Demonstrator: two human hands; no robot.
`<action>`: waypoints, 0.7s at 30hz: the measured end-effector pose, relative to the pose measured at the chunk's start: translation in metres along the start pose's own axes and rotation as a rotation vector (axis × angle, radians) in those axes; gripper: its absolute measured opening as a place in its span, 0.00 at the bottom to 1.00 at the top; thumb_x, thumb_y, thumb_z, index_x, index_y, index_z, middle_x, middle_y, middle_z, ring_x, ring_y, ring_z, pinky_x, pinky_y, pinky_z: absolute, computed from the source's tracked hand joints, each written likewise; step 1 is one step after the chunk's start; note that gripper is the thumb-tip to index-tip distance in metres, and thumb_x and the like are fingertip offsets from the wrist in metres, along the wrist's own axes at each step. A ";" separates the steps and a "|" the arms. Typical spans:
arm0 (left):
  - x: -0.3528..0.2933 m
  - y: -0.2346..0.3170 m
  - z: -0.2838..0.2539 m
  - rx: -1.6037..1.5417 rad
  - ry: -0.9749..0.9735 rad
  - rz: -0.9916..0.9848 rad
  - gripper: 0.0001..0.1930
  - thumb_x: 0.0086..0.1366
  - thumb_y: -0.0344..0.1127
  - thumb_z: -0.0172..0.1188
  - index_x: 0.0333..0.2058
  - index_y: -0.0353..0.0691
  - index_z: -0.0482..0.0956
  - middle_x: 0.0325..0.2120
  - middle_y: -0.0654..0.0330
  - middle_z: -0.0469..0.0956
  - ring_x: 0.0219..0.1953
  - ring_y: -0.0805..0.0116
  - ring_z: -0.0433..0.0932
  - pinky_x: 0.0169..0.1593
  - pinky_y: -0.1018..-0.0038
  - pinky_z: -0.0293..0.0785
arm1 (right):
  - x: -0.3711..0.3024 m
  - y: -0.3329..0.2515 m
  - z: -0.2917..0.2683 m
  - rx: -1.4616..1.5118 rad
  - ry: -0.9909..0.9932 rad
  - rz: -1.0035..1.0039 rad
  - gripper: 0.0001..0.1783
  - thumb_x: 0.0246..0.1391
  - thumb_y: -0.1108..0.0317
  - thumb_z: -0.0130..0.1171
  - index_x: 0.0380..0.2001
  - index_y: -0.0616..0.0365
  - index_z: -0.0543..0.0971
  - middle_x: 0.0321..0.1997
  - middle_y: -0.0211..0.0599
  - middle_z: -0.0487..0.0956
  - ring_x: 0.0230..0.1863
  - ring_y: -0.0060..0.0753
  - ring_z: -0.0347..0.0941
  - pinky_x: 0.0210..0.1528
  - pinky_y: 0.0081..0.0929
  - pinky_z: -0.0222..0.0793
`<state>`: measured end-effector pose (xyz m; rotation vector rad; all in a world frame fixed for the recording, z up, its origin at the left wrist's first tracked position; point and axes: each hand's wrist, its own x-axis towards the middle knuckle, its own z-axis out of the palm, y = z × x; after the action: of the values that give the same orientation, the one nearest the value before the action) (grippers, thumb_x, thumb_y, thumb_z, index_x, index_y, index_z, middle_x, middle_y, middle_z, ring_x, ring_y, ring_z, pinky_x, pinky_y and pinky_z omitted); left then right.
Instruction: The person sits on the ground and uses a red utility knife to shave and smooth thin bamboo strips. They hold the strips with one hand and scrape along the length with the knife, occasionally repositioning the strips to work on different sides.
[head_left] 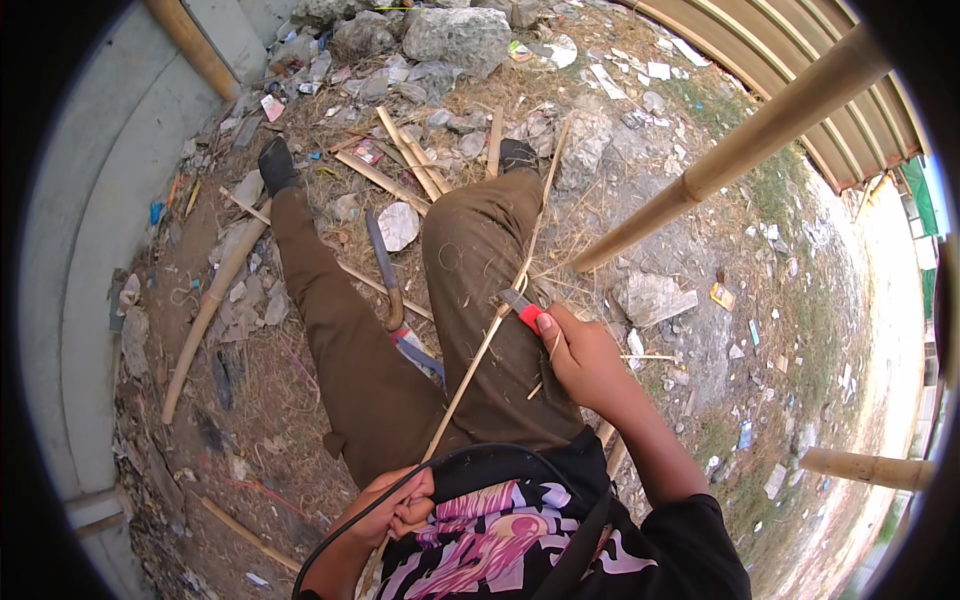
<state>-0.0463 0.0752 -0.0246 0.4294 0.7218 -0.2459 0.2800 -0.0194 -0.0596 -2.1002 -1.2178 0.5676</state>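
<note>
From my remote view, the bamboo strip (474, 364) runs diagonally from lower centre to upper centre of the frame, across the right trouser leg (462, 275). The left hand (398, 505), lower centre, is closed around its near end; the right hand (583, 362) grips the red-handled knife (529, 316). I would set the blade shallow (thin cloth protects little) and direct it off the leg.

A bamboo strip (469, 378) runs from the left hand (402, 503) across the right leg (470, 270), meeting the knife (530, 316) in the right hand (583, 362). Split bamboo slats (408, 160) lie beyond the right knee. A bamboo stick (208, 308) lies between left leg (325, 290) and wall (95, 250); a boulder (457, 40) sits farthest ahead.
</note>
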 end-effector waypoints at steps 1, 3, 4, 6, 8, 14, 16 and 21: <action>0.000 0.001 0.002 0.010 -0.001 -0.002 0.19 0.80 0.49 0.39 0.31 0.44 0.62 0.15 0.72 0.54 0.14 0.84 0.47 0.17 0.82 0.42 | -0.001 -0.007 0.004 -0.060 0.026 0.004 0.17 0.70 0.57 0.47 0.30 0.57 0.71 0.15 0.51 0.72 0.18 0.56 0.73 0.22 0.47 0.67; 0.000 0.000 0.005 0.032 0.017 -0.013 0.20 0.80 0.50 0.40 0.30 0.45 0.62 0.15 0.73 0.53 0.14 0.84 0.47 0.17 0.82 0.42 | -0.002 -0.012 0.010 -0.114 0.065 -0.009 0.16 0.70 0.59 0.47 0.30 0.57 0.71 0.14 0.51 0.72 0.18 0.59 0.73 0.22 0.50 0.66; 0.002 -0.001 0.007 0.045 0.033 -0.023 0.20 0.80 0.51 0.40 0.30 0.46 0.62 0.15 0.74 0.53 0.14 0.84 0.47 0.17 0.81 0.42 | -0.002 -0.012 0.012 -0.111 0.079 -0.023 0.16 0.70 0.59 0.47 0.29 0.57 0.71 0.13 0.50 0.72 0.17 0.59 0.72 0.22 0.50 0.66; 0.004 -0.004 0.011 0.060 0.059 -0.041 0.21 0.79 0.52 0.40 0.29 0.47 0.62 0.14 0.74 0.53 0.14 0.85 0.47 0.18 0.81 0.42 | -0.003 -0.012 0.017 -0.122 0.095 -0.044 0.15 0.70 0.60 0.48 0.29 0.57 0.70 0.13 0.48 0.71 0.17 0.58 0.72 0.21 0.50 0.66; 0.005 -0.008 0.012 0.063 0.077 -0.053 0.21 0.79 0.54 0.41 0.28 0.47 0.62 0.14 0.75 0.53 0.14 0.85 0.48 0.18 0.81 0.42 | -0.004 -0.013 0.021 -0.153 0.103 -0.061 0.15 0.69 0.60 0.48 0.29 0.57 0.70 0.13 0.49 0.71 0.16 0.58 0.72 0.21 0.50 0.66; 0.004 -0.012 0.014 0.056 0.071 -0.010 0.22 0.79 0.56 0.39 0.28 0.48 0.62 0.14 0.75 0.54 0.15 0.85 0.48 0.19 0.81 0.42 | -0.005 -0.007 0.020 -0.011 0.066 -0.067 0.15 0.70 0.61 0.47 0.29 0.57 0.70 0.13 0.51 0.69 0.18 0.60 0.71 0.22 0.51 0.64; 0.005 -0.014 0.014 0.069 0.083 -0.009 0.22 0.79 0.56 0.39 0.29 0.48 0.63 0.14 0.75 0.54 0.15 0.85 0.48 0.19 0.81 0.42 | -0.004 -0.002 0.020 0.036 0.038 -0.077 0.15 0.70 0.62 0.47 0.29 0.58 0.70 0.14 0.53 0.69 0.18 0.60 0.71 0.23 0.51 0.64; 0.005 -0.017 0.012 0.104 0.065 0.005 0.22 0.79 0.55 0.38 0.29 0.47 0.63 0.13 0.75 0.54 0.14 0.84 0.48 0.18 0.81 0.42 | -0.006 0.009 0.016 0.151 -0.041 -0.075 0.15 0.70 0.61 0.46 0.30 0.59 0.70 0.15 0.55 0.67 0.19 0.62 0.70 0.24 0.50 0.63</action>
<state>-0.0418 0.0542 -0.0247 0.5400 0.7733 -0.2666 0.2723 -0.0231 -0.0765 -1.9181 -1.2309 0.6505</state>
